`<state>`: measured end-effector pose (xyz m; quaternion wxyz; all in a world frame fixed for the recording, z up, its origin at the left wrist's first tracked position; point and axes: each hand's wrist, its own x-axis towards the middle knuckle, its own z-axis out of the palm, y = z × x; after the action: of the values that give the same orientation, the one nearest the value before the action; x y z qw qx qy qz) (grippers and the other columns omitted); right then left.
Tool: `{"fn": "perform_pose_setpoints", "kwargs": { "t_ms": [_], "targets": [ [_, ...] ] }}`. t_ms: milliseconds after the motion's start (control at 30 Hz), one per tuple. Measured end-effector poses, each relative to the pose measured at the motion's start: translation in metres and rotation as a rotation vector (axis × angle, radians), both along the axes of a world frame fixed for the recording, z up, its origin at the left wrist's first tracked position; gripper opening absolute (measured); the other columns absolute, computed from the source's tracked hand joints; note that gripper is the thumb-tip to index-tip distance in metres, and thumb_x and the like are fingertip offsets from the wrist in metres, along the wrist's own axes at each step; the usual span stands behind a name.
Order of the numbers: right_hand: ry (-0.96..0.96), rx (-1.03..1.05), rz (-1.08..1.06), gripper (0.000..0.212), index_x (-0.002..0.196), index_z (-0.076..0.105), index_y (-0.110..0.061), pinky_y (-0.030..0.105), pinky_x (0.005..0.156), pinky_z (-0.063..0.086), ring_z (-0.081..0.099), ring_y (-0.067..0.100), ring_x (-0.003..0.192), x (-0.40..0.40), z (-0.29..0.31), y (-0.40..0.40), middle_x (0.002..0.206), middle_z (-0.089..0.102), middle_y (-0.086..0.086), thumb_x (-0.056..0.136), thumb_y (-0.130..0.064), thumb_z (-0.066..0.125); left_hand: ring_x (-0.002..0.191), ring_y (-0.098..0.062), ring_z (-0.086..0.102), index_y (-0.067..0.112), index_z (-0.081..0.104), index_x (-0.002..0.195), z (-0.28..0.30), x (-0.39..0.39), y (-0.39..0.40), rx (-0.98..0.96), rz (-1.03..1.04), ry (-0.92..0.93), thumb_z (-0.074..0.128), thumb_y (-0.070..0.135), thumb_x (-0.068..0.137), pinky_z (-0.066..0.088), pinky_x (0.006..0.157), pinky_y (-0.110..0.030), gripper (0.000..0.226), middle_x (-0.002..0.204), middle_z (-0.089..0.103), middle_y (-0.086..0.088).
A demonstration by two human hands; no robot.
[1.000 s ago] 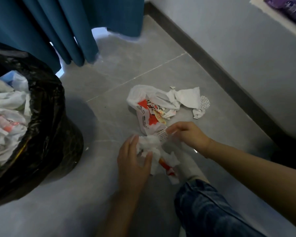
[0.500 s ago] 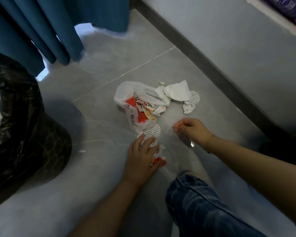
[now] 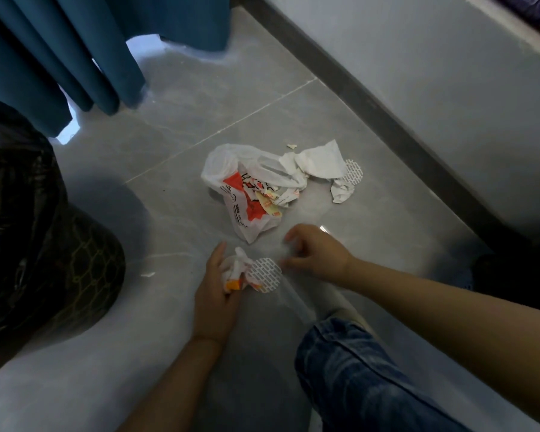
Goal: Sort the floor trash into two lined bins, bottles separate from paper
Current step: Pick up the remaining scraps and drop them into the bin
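Observation:
My left hand (image 3: 214,302) grips a crumpled wad of white and orange paper (image 3: 236,271) low over the floor, with a round patterned seal (image 3: 267,275) sticking out of it. Just to the right, my right hand (image 3: 317,255) has curled fingers that pinch a faint clear plastic film (image 3: 295,294). Beyond both hands lies a white plastic bag with red print (image 3: 240,194), torn wrappers (image 3: 275,202), a white tissue (image 3: 320,160) and a second round seal (image 3: 353,174). A black-lined bin (image 3: 44,244) stands at the left; its opening is out of view.
My knee in blue jeans (image 3: 356,375) and a socked foot (image 3: 337,307) are at the lower right. Blue curtains (image 3: 60,57) hang at the back left. A wall with a dark baseboard (image 3: 387,104) runs along the right. Small scraps (image 3: 147,274) lie near the bin.
My left hand has gathered the paper wad into its grip and turned it, so the round seal shows. My right hand has come off the wad. The view shifted right, hiding the bin's contents.

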<state>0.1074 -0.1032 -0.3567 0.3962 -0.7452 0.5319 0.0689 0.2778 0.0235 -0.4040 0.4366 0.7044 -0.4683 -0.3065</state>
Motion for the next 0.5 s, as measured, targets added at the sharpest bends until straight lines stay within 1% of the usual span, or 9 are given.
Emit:
{"fn": "perform_pose_setpoints", "kwargs": {
  "t_ms": [67,100,133,233,267,333,367,433,500],
  "targets": [
    [0.056,-0.022,0.086,0.051,0.114,0.049,-0.024,0.031,0.079,0.050,0.053,0.013,0.090,0.019,-0.003,0.011,0.105,0.051,-0.005,0.074,-0.047,0.072,0.115,-0.004,0.046,0.013,0.043,0.135,0.001,0.001,-0.001,0.010,0.046,-0.055,0.054,0.027,0.088,0.034,0.098,-0.009,0.050,0.131,0.053,-0.010],
    [0.087,-0.057,0.119,0.052,0.113,0.048,-0.023,0.031,0.079,0.050,0.051,0.013,0.091,0.026,-0.006,0.015,0.107,0.050,-0.004,0.074,-0.047,0.072,0.112,0.002,0.043,0.003,0.048,0.131,0.003,0.000,-0.002,0.007,0.069,-0.085,0.049,0.029,0.088,0.028,0.094,0.000,0.050,0.125,0.055,-0.009],
    [0.121,-0.087,0.145,0.049,0.111,0.049,-0.021,0.031,0.079,0.048,0.050,0.013,0.092,0.032,-0.008,0.018,0.108,0.051,-0.001,0.075,-0.046,0.071,0.108,0.004,0.041,-0.003,0.051,0.126,0.003,0.001,-0.002,0.007,0.091,-0.094,0.045,0.030,0.087,0.025,0.091,0.005,0.052,0.119,0.055,-0.008],
    [0.184,-0.089,0.152,0.039,0.102,0.054,-0.016,0.029,0.074,0.044,0.049,0.017,0.089,0.039,-0.009,0.019,0.105,0.050,0.003,0.077,-0.041,0.071,0.105,-0.005,0.046,-0.005,0.052,0.123,0.006,0.001,-0.004,0.008,0.130,-0.127,0.046,0.015,0.087,0.024,0.091,0.004,0.042,0.115,0.057,-0.018],
    [0.178,-0.066,0.140,0.035,0.098,0.056,-0.015,0.030,0.074,0.045,0.050,0.018,0.089,0.038,-0.009,0.019,0.103,0.051,0.004,0.078,-0.039,0.071,0.104,-0.004,0.046,-0.004,0.052,0.122,0.006,0.001,-0.004,-0.010,0.116,-0.158,0.045,0.010,0.087,0.024,0.092,0.004,0.038,0.114,0.057,-0.021],
    [0.114,-0.025,0.105,0.023,0.088,0.057,-0.015,0.032,0.077,0.048,0.053,0.020,0.088,0.032,-0.006,0.019,0.099,0.053,0.004,0.080,-0.033,0.069,0.100,0.004,0.041,-0.003,0.054,0.119,0.008,0.001,-0.006,-0.037,0.073,-0.203,0.043,0.006,0.090,0.025,0.089,0.005,0.032,0.109,0.057,-0.022],
    [0.056,0.003,0.077,0.018,0.082,0.055,-0.017,0.033,0.078,0.049,0.054,0.019,0.086,0.027,-0.004,0.021,0.093,0.055,0.003,0.082,-0.030,0.068,0.098,0.006,0.040,-0.001,0.057,0.117,0.009,0.001,-0.006,-0.034,0.050,-0.205,0.041,0.009,0.091,0.026,0.087,0.005,0.032,0.107,0.056,-0.022],
    [-0.084,0.031,-0.034,0.021,0.071,0.049,-0.022,0.032,0.075,0.050,0.053,0.014,0.075,0.013,0.001,0.023,0.079,0.055,-0.002,0.083,-0.023,0.067,0.094,0.004,0.041,0.000,0.060,0.115,0.010,0.000,-0.005,-0.037,0.022,-0.207,0.037,0.024,0.094,0.030,0.086,0.002,0.039,0.107,0.054,-0.020],
    [-0.233,-0.017,-0.243,0.026,0.070,0.047,-0.024,0.024,0.067,0.050,0.054,0.009,0.069,-0.004,0.007,0.016,0.073,0.056,-0.004,0.082,-0.015,0.069,0.094,0.000,0.046,0.002,0.062,0.113,0.009,-0.002,-0.005,-0.058,-0.037,-0.241,0.036,0.039,0.096,0.035,0.085,-0.005,0.048,0.108,0.053,-0.014]
  ]
}}
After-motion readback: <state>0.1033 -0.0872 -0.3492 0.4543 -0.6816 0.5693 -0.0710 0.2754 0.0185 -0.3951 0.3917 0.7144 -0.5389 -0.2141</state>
